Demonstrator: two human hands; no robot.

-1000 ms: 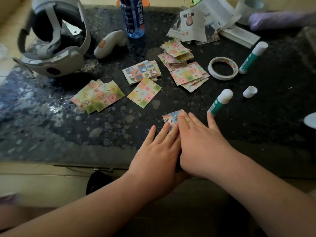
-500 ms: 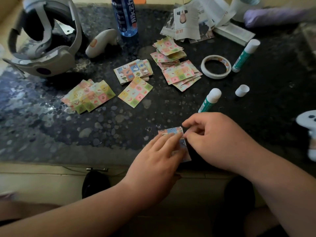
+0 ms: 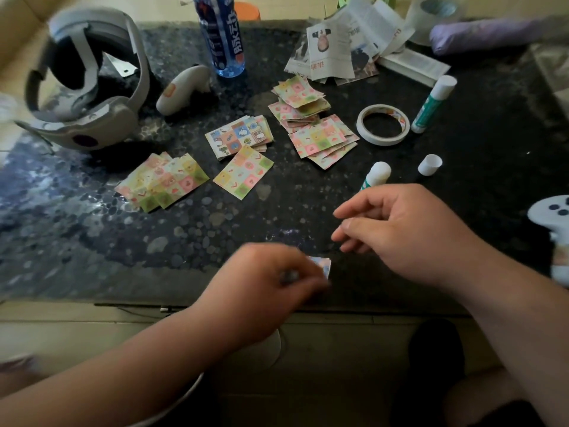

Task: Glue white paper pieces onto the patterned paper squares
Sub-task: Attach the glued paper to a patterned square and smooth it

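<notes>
My left hand (image 3: 264, 288), blurred, grips a small blue-patterned paper square (image 3: 321, 266) near the table's front edge; most of the square is hidden under the fingers. My right hand (image 3: 400, 232) hovers just right of it with fingers loosely curled and holds nothing. Stacks of patterned squares lie further back: a yellow-pink stack (image 3: 161, 181), a single square (image 3: 243, 171), a blue-toned stack (image 3: 239, 137) and pink stacks (image 3: 323, 138), (image 3: 300, 97). A capless glue stick (image 3: 375, 175) lies just beyond my right hand, its cap (image 3: 429, 164) beside it. A second glue stick (image 3: 432, 103) lies behind.
The dark speckled table (image 3: 92, 241) also holds a tape ring (image 3: 383, 124), a VR headset (image 3: 83, 84), a white controller (image 3: 181, 89), a blue bottle (image 3: 221, 35), folded printed papers (image 3: 338, 47) and a second controller (image 3: 551, 214) at the right edge.
My left hand has taken the small square and drawn it toward the front edge. My right hand let go of it and lifted away to the right.
</notes>
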